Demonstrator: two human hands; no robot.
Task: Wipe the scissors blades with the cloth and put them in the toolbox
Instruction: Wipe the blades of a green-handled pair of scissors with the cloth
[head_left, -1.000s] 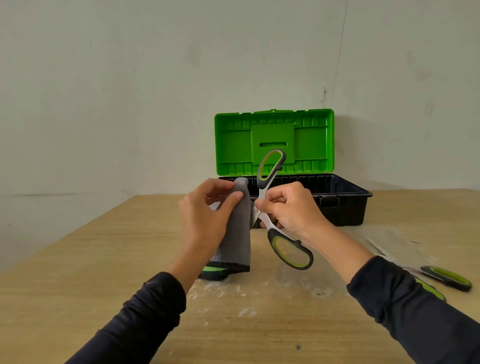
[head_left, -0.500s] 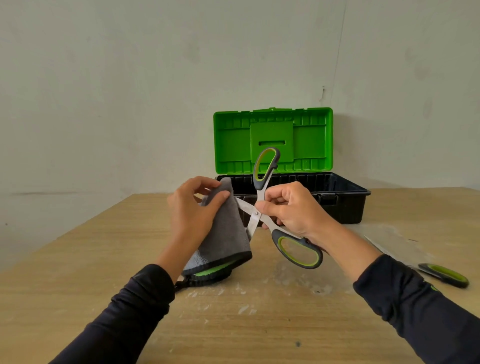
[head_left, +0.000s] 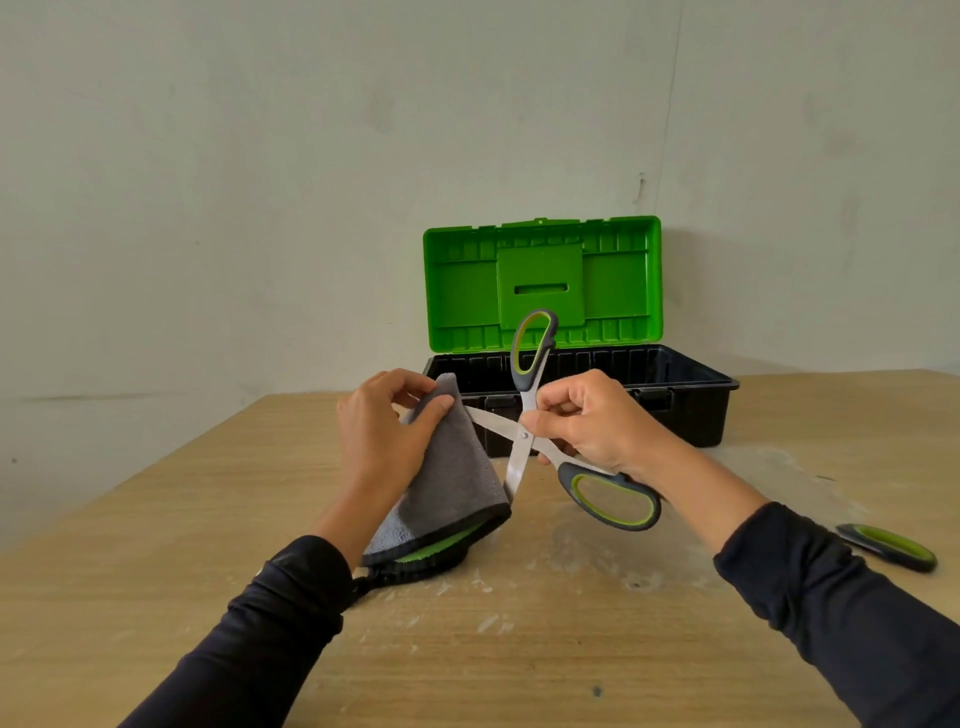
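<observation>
My right hand (head_left: 589, 423) grips the scissors (head_left: 524, 436) near the pivot, above the table. The blades are spread wide; one grey-and-green handle points up, the other hangs low right. My left hand (head_left: 382, 434) pinches the grey cloth (head_left: 452, 483) around the tip of the blade that points left. The cloth hangs down to the table, its black-and-green edge at the bottom. The toolbox (head_left: 691, 400), black with an upright green lid, stands open right behind the scissors.
A second pair of scissors (head_left: 891, 548) with a grey-and-green handle lies on the wooden table (head_left: 156, 545) at the right, partly behind my right sleeve. White dust marks the tabletop in front of the toolbox. A plain wall stands behind.
The cloth slid leftward along the blade toward its tip as my left hand drew away. The scissors opened wider, and the bare blade now shows between my hands.
</observation>
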